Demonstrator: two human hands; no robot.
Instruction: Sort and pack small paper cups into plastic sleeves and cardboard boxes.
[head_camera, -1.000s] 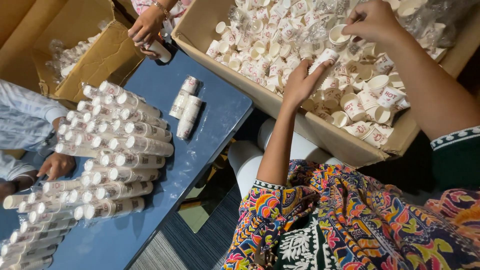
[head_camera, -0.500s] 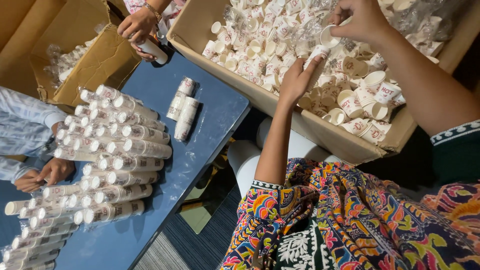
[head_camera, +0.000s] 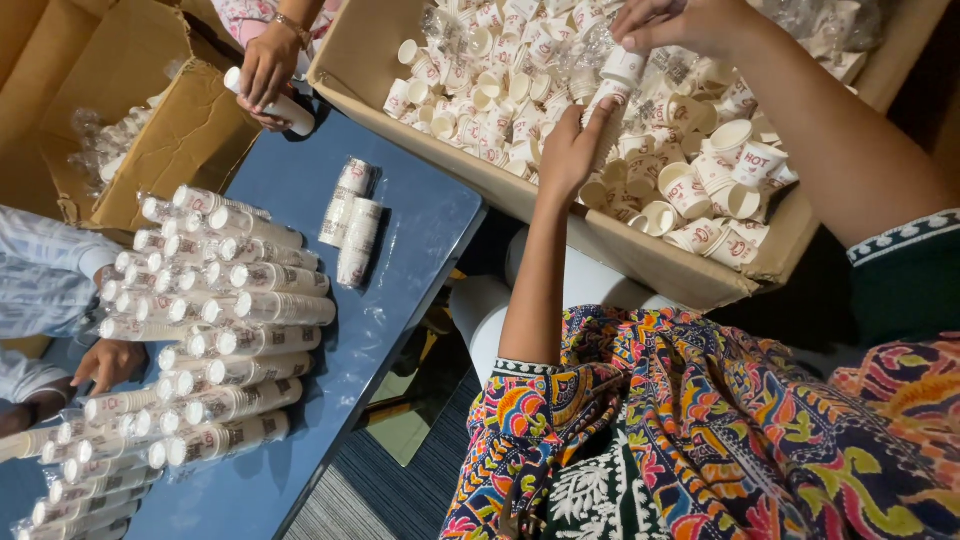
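Note:
My left hand (head_camera: 572, 150) grips the lower end of a short stack of white paper cups (head_camera: 602, 110) over a big cardboard box (head_camera: 600, 235) full of loose white cups with red print. My right hand (head_camera: 672, 22) pinches the top cup (head_camera: 624, 66) of that stack from above. The loose cups (head_camera: 700, 190) lie jumbled all around both hands, some upright, some on their sides.
A blue table (head_camera: 400, 250) at the left carries many wrapped cup sleeves (head_camera: 220, 330) laid in rows and two short sleeves (head_camera: 350, 220). Another person's hand (head_camera: 265, 65) holds a cup stack by a second cardboard box (head_camera: 170, 130). A third person's hand (head_camera: 105, 362) rests at the table's left edge.
My right hand has come down from the box's far side onto the top of the stack. My left hand has lifted slightly with the stack. The other person's hand shifted its cup stack.

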